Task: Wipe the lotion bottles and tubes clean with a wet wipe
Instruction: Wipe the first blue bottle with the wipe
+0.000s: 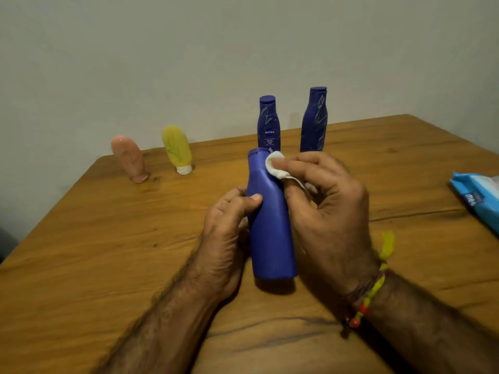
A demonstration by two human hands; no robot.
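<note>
A blue bottle (270, 225) stands at the middle of the wooden surface (81, 252), tilted a little to the left at its top, its cap end far and its flat base near. The left hand (226, 233) grips it from the left side, fingers curled round the body and the thumb lying across the front just below the shoulder. The right hand (326, 206) is on the bottle's right side, its fingers curled and pinching a small white wipe (276, 166). The wipe is folded into a pad and pressed against the bottle's neck, just under the cap, with a thin tail of it trailing back toward the palm. A yellow and red thread band (370, 295) is tied round the right wrist, one yellow end sticking up.

Two more blue bottles stand upright at the far edge of the surface, behind the hands. The left one (268, 122) shows a label facing the camera and pale smears on its upper part; the right one (314, 120) is taller in the picture and carries pale streaks down its side. They stand near each other but apart.

Further left, near the far-left edge, a yellow tube (176, 149) stands on its white cap, leaning right. Beside it, well apart from the bottles, a pink tube (129, 157) stands cap down as well, leaning the same way.

At the right edge lies a blue wipes pack (478, 201), partly cut off by the picture's border.
</note>
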